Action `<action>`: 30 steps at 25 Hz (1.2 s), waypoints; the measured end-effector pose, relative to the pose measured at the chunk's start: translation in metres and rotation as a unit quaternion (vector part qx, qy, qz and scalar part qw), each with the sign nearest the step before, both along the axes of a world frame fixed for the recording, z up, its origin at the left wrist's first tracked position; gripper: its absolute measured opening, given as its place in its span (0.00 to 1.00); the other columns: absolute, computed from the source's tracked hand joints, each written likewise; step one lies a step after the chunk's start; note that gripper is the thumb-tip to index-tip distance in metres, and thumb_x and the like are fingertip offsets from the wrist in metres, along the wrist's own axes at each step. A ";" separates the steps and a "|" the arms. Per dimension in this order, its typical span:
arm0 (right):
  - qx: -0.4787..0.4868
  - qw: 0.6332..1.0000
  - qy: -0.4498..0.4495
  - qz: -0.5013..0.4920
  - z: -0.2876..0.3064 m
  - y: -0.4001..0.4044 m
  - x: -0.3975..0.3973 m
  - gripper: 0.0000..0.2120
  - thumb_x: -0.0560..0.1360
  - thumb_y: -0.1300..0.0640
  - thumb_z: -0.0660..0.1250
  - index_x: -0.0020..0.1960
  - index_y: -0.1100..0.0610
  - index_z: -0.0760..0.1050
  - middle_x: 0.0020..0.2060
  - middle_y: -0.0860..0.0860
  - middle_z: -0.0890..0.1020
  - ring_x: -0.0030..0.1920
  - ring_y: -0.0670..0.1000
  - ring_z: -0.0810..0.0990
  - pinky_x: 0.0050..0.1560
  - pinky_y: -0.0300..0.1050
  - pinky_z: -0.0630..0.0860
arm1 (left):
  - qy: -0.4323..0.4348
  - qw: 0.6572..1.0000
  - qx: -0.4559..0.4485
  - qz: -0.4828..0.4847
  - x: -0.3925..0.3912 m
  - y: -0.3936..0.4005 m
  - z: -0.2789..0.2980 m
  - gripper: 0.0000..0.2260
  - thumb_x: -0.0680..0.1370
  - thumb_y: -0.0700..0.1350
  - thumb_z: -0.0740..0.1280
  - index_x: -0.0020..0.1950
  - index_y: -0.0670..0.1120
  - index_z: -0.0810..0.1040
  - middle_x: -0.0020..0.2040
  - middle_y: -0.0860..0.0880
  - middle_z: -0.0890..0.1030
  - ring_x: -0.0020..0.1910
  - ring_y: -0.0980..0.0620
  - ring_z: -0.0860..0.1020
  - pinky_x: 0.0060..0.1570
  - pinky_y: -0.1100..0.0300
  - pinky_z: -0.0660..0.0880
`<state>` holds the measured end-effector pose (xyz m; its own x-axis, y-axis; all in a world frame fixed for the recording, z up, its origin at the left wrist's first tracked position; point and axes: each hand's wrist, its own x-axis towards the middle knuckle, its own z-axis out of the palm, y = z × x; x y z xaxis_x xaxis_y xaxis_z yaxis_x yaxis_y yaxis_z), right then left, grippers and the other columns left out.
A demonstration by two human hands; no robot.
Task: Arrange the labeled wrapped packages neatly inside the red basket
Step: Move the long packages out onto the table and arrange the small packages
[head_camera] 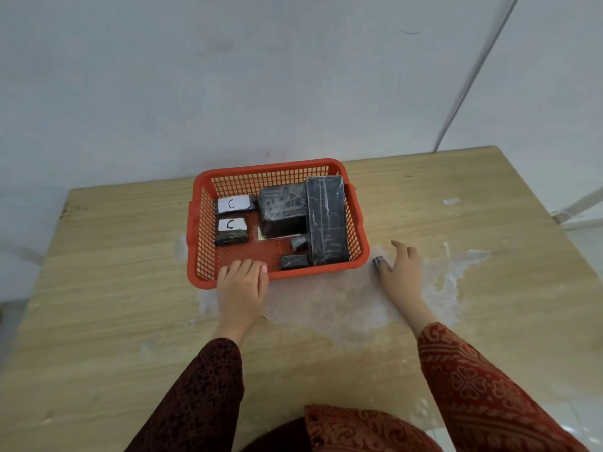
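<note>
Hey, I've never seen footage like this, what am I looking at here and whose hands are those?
This is one picture from a camera worn on a person's head, looking down at their own two bare hands. No machine is involved. On a wooden table stands a red basket holding several dark wrapped packages; two packages marked C lie on its left side. The left hand rests on the basket's near rim. The right hand lies on the table beside the basket, touching a small dark wrapped package that is not yet inside. Whether it grips it is unclear.
</note>
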<state>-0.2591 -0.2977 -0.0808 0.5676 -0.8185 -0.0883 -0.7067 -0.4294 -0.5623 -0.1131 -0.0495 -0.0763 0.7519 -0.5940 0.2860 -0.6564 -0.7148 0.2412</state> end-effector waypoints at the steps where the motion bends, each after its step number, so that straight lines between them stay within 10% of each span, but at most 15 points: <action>1: -0.010 0.997 -0.073 0.006 0.011 0.002 0.009 0.22 0.74 0.64 0.65 0.68 0.63 0.66 0.64 0.62 0.70 0.64 0.61 0.69 0.62 0.45 0.65 | -0.007 1.000 -0.001 0.005 -0.001 -0.001 -0.001 0.17 0.80 0.45 0.53 0.43 0.44 0.80 0.38 0.49 0.80 0.39 0.47 0.75 0.41 0.52 0.67; 5: -0.060 0.970 -0.203 0.120 0.045 0.022 0.059 0.21 0.75 0.64 0.64 0.67 0.61 0.66 0.65 0.60 0.68 0.64 0.52 0.68 0.62 0.33 0.61 | -0.034 0.999 -0.005 0.023 -0.001 -0.002 -0.004 0.15 0.79 0.44 0.55 0.42 0.43 0.79 0.37 0.48 0.79 0.38 0.47 0.74 0.41 0.52 0.67; 11: 0.040 0.986 -0.025 0.160 0.025 0.051 0.109 0.39 0.74 0.54 0.69 0.77 0.53 0.49 0.76 0.64 0.47 0.76 0.64 0.47 0.74 0.61 0.54 | -0.038 0.999 0.003 0.034 -0.002 -0.004 -0.006 0.15 0.79 0.45 0.54 0.41 0.43 0.78 0.36 0.48 0.78 0.38 0.47 0.74 0.41 0.53 0.66; 15: -0.002 0.988 0.021 0.156 0.026 0.051 0.111 0.40 0.73 0.53 0.70 0.77 0.48 0.50 0.76 0.62 0.49 0.75 0.64 0.48 0.71 0.66 0.58 | -0.035 0.999 0.008 0.038 -0.001 -0.005 -0.007 0.15 0.80 0.45 0.54 0.41 0.44 0.78 0.37 0.48 0.78 0.38 0.47 0.73 0.41 0.53 0.65; 22: 0.018 0.956 -0.282 0.084 0.071 0.016 0.060 0.32 0.68 0.46 0.67 0.70 0.35 0.61 0.73 0.46 0.59 0.72 0.50 0.60 0.67 0.53 0.65 | -0.044 0.998 0.008 0.034 -0.002 -0.007 -0.007 0.15 0.79 0.44 0.54 0.42 0.43 0.78 0.36 0.48 0.78 0.37 0.46 0.73 0.40 0.52 0.66; 30: -0.071 0.981 0.129 0.130 0.002 -0.068 -0.008 0.30 0.72 0.53 0.69 0.72 0.47 0.65 0.77 0.56 0.56 0.75 0.62 0.52 0.72 0.64 0.55 | -0.056 0.998 0.005 0.035 -0.002 -0.007 -0.008 0.15 0.79 0.44 0.53 0.41 0.43 0.78 0.35 0.48 0.77 0.37 0.46 0.73 0.41 0.52 0.64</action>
<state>-0.2671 -0.3662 -0.0783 0.7330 -0.6631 -0.1514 -0.6731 -0.6753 -0.3013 -0.1148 -0.0563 -0.0846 0.7547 -0.5450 0.3652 -0.6279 -0.7614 0.1612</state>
